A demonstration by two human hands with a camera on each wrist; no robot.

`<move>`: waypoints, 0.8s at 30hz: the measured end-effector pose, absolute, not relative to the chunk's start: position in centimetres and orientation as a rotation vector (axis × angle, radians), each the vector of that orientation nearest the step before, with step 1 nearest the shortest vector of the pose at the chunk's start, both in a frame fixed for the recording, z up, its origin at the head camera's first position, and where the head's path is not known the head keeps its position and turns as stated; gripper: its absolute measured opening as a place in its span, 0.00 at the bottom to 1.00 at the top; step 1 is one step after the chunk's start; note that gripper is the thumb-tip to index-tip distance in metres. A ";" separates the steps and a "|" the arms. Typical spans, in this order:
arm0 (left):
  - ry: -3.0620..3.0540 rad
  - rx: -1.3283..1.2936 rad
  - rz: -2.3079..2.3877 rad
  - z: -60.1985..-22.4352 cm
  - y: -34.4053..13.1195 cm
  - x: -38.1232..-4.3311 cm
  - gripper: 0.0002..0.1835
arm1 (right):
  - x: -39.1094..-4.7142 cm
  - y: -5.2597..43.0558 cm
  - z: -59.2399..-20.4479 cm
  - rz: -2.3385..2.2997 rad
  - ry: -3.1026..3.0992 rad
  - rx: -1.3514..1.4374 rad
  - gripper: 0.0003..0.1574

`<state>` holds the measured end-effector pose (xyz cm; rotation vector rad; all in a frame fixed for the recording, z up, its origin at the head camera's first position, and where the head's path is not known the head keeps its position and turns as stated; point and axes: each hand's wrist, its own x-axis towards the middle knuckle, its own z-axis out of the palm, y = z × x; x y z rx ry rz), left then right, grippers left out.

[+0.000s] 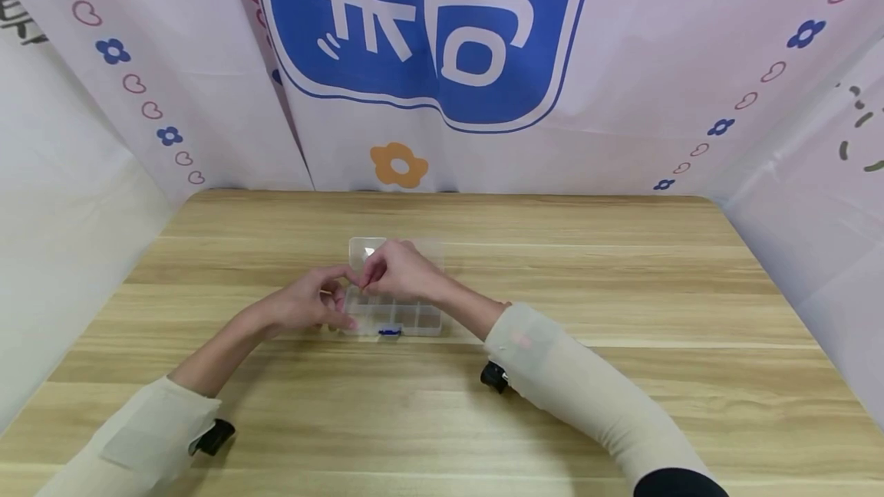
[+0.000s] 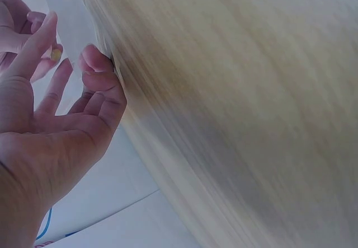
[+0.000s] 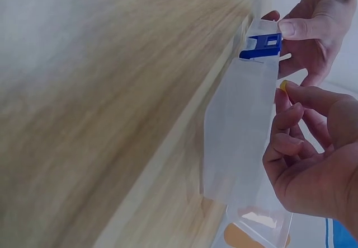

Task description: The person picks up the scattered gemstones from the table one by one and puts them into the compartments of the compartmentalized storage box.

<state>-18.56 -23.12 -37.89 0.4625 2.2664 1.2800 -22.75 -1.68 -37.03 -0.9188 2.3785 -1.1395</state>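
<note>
A clear plastic compartment box (image 1: 417,318) with a blue latch (image 3: 263,45) on its near side lies on the table, its lid (image 1: 362,245) tipped open toward the back. My left hand (image 1: 307,300) grips the box's left end, thumb on the near corner, with the index finger reaching over the compartments. Above the left compartments my right hand (image 1: 400,271) pinches a small yellow piece (image 3: 283,85) between thumb and index finger. That piece (image 2: 56,54) appears as a rounded yellow end in the left wrist view; most of it is hidden by fingers.
The wood-grain table (image 1: 587,267) extends around the box on all sides. Behind it hangs a white cloth (image 1: 621,98) with a blue printed sign and flowers. Black wrist devices (image 1: 214,437) sit beneath both sleeves.
</note>
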 end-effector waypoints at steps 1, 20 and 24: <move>2.264 0.463 1.282 -37.9 -23.1 -18.6 0.29 | -22.8 -1.7 -37.0 -1.135 2.381 -0.922 0.03; 2.241 0.454 1.299 -37.9 -23.1 -18.5 0.28 | -22.8 -1.9 -37.2 -1.130 2.404 -0.918 0.02; 2.246 0.447 1.291 -37.9 -23.1 -18.5 0.30 | -22.7 -1.5 -37.1 -1.171 2.382 -0.908 0.03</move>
